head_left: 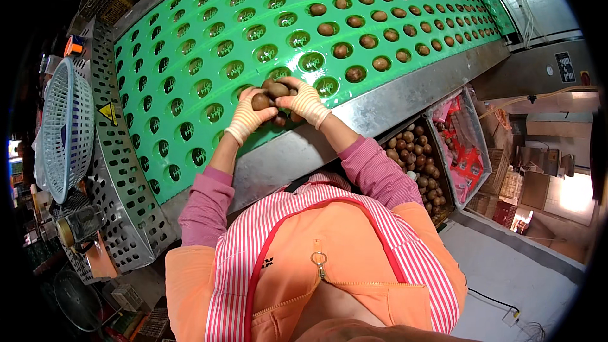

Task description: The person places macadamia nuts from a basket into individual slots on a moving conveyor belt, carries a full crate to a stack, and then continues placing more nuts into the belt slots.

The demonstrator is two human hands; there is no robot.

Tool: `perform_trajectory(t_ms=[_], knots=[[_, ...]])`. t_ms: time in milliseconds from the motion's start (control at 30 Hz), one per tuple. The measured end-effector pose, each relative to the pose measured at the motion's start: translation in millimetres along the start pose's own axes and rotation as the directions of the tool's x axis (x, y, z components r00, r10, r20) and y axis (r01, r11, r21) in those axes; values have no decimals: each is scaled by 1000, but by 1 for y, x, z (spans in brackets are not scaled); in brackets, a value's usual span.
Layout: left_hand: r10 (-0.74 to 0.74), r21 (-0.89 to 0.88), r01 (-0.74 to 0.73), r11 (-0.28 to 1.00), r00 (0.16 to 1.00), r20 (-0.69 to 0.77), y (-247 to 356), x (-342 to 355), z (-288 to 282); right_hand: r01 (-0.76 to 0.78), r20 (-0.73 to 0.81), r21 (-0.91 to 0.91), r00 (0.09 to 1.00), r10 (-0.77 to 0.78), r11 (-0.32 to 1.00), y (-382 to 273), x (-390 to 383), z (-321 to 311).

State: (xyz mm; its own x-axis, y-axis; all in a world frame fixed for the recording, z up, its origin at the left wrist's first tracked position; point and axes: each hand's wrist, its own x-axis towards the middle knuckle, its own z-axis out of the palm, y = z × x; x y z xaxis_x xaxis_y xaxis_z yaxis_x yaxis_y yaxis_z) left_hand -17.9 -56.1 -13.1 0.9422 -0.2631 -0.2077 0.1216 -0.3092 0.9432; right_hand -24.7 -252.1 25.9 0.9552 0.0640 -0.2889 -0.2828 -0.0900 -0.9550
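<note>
A small cluster of brown round fruits (277,90) is gathered between my two hands, just over the near edge of a green moulded sheet (209,133) with rows of round cups. My left hand (248,116), in a pale striped glove with bare fingertips, curls round the cluster's left side. From the right, my right hand (306,102), gloved the same way, closes over the fruits. Some of them are hidden by my fingers. Cups to the right and far side each hold one brown fruit (356,74); those to the left show only dark printed bottoms.
A metal rail (288,158) runs along the sheet's near side. Right of me stand a crate of brown fruits (415,152) and a plastic-lined box with red packets (465,161). At left are a perforated metal guard (117,183), a pale blue basket (68,130) and a clear jar (85,223).
</note>
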Motion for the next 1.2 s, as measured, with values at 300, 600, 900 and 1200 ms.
perform_trajectory(t_ms=[300,600,900,1200], knots=[[300,98,-286,953,933,-198,23,54,-45,-124,-212,-793,974,-80,596,-14,71,-82],[23,621,-106,776,990,139,82,149,-38,72,64,-957,997,-36,281,-83,154,-59],[252,825,-80,560,964,-78,40,180,-53,337,188,-901,870,-455,273,-22,240,-45],[144,566,-352,746,914,379,37,21,-10,289,208,-938,912,-354,194,-12,164,-73]])
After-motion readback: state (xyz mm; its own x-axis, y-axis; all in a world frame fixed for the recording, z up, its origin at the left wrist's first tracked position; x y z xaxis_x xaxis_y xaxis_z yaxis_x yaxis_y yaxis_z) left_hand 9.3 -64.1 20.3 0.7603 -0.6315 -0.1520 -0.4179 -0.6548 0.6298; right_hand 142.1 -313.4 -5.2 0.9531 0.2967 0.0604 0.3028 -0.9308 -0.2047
